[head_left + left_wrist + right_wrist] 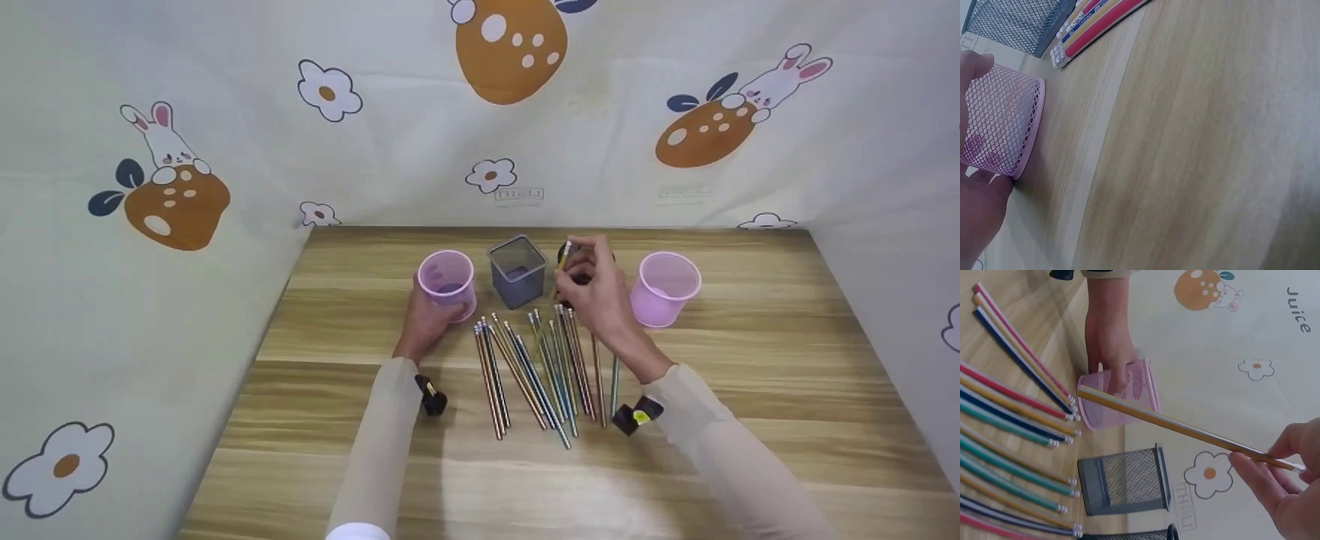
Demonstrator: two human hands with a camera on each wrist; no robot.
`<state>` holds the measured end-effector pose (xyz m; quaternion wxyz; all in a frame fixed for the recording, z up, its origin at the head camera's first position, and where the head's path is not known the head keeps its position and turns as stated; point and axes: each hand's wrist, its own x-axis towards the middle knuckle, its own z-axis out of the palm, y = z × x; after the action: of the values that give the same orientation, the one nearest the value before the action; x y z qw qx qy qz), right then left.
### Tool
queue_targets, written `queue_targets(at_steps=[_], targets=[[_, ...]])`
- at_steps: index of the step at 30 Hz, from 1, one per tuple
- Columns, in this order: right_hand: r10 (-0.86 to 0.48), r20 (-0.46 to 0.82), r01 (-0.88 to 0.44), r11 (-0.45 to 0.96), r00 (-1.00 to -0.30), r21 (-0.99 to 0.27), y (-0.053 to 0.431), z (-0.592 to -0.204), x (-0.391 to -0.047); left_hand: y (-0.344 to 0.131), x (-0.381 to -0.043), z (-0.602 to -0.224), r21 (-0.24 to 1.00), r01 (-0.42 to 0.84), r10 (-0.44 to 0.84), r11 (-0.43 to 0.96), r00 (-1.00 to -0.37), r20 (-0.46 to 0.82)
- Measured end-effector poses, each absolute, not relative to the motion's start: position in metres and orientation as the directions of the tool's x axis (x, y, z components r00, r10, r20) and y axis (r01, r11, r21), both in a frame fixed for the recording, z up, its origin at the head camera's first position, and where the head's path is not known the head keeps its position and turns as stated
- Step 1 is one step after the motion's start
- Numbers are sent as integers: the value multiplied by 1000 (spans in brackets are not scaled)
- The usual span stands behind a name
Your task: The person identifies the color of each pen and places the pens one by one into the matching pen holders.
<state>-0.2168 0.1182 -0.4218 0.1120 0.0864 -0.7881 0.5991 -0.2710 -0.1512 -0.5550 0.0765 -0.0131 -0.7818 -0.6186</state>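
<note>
My left hand (424,322) grips a round pink mesh pencil cup (468,291), which stands upright on the table; in the left wrist view its thumb and fingers wrap the mesh wall. Between the thumb and fingertips of my right hand (604,300) is a yellow pencil (1174,422), pinched near its eraser end. The pencil hangs in the air, eraser up, and overlaps the pink cup in the right wrist view. Several striped pencils (516,360) lie in a loose row on the table, erasers toward the cups.
A grey square mesh cup (517,289) stands between the hands. Behind my right hand is a black mesh cup (1129,536), mostly hidden. Another pink mesh cup (660,307) stands at the right. A printed cloth (405,150) walls the wooden table (315,427) at back and sides.
</note>
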Motion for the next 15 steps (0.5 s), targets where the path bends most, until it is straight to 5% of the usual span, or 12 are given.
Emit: queue_targets(at_steps=[15], targets=[[165, 367, -365, 47, -915, -930, 78, -400, -244, -152, -273, -557, 955, 134, -79, 264, -984, 160]])
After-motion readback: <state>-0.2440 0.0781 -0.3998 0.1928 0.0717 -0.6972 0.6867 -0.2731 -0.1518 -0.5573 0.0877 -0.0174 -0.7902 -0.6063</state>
